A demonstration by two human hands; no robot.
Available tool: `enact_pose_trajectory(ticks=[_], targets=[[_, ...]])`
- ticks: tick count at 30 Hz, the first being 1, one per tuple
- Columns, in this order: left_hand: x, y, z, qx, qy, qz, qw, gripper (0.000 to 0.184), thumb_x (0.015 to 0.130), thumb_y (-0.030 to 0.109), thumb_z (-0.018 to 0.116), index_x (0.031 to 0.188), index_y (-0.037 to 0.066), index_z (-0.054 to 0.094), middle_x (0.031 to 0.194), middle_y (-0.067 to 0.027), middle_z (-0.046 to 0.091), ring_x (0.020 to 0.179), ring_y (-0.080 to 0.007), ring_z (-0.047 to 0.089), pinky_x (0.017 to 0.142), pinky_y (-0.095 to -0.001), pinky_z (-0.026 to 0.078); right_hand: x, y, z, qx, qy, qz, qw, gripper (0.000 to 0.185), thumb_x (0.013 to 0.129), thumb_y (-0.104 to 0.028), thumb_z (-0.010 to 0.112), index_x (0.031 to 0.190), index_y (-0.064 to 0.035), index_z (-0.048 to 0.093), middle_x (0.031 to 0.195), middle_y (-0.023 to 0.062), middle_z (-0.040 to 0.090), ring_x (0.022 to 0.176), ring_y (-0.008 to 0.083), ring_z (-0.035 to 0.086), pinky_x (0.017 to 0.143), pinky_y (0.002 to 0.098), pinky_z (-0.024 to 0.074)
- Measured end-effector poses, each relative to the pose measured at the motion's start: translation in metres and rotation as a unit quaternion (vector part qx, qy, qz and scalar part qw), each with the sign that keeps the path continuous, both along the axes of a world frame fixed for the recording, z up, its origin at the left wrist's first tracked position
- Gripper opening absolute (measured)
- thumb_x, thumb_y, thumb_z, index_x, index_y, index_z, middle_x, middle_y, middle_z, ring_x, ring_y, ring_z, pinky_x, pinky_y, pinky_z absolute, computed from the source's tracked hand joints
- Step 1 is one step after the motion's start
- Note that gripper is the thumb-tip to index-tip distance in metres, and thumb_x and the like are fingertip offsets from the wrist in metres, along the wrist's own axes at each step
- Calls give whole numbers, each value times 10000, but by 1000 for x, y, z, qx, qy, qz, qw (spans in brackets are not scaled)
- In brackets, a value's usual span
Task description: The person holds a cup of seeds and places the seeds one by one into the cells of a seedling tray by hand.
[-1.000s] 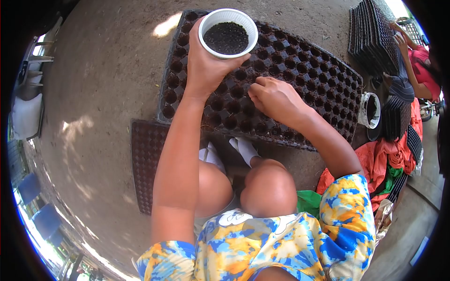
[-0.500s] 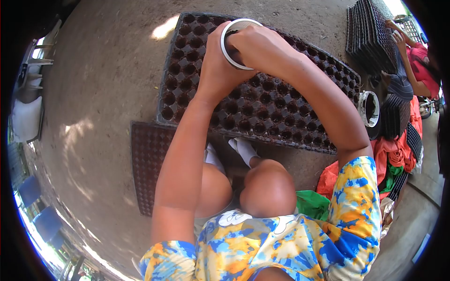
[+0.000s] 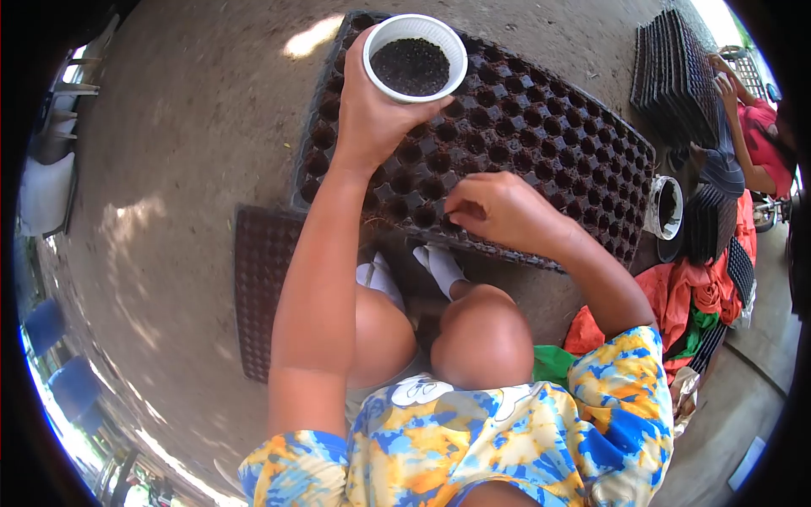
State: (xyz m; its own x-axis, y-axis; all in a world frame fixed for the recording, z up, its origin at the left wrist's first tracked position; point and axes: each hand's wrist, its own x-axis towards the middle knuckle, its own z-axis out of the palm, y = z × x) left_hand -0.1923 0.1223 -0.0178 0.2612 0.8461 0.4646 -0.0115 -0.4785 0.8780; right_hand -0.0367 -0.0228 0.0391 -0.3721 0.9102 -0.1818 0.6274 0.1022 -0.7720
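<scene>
My left hand (image 3: 368, 127) grips a white plastic cup (image 3: 457, 61) above the far left part of a black seedling tray (image 3: 549, 139). Small dark grains (image 3: 411, 68) lie inside the cup, well below its rim. Over the tray's near edge is my right hand (image 3: 507, 211), apart from the cup. Its fingers are curled and pressed together, and whatever they may hold is too small to see. The tray's many round cells look filled with dark brown soil.
Another dark tray (image 3: 262, 291) lies partly under the near left corner. At right are a white container (image 3: 667, 207), orange cloth (image 3: 676, 287) and stacked black trays (image 3: 672, 80). A person in a pink shirt (image 3: 760, 139) sits beside the stack.
My right hand has come out of the cup and moved down toward the tray's near edge. The left hand has shifted slightly left with the cup, whose opening now faces me.
</scene>
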Motion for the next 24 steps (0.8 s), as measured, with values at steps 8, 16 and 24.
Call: enact_pose_trajectory(ticks=[8,16,24], targets=[[-1,-5,15,-40,-6,6,999,956,585,165,921,1362,5,386,1286,-146,525,1213,-258,517,1050,-373,398,1,-26,-10,-33,-20,-61,997,149,799,-72,701,942,-33,696,873,148,667,769,313,674,671,374,541],[-3,-3,12,-2,-18,-1,1000,924,600,176,915,1349,9,399,1269,-141,530,1196,-258,521,1035,-369,403,1,-30,-12,-37,-23,-72,996,147,808,-61,728,949,-33,698,880,112,672,781,235,677,691,324,546],[-3,-1,13,7,-25,7,1000,924,595,159,916,1346,13,398,1265,-146,526,1195,-262,521,1032,-368,404,-1,-29,-8,-39,-8,-82,996,128,793,-52,726,914,-26,693,862,131,677,770,265,690,680,339,545]])
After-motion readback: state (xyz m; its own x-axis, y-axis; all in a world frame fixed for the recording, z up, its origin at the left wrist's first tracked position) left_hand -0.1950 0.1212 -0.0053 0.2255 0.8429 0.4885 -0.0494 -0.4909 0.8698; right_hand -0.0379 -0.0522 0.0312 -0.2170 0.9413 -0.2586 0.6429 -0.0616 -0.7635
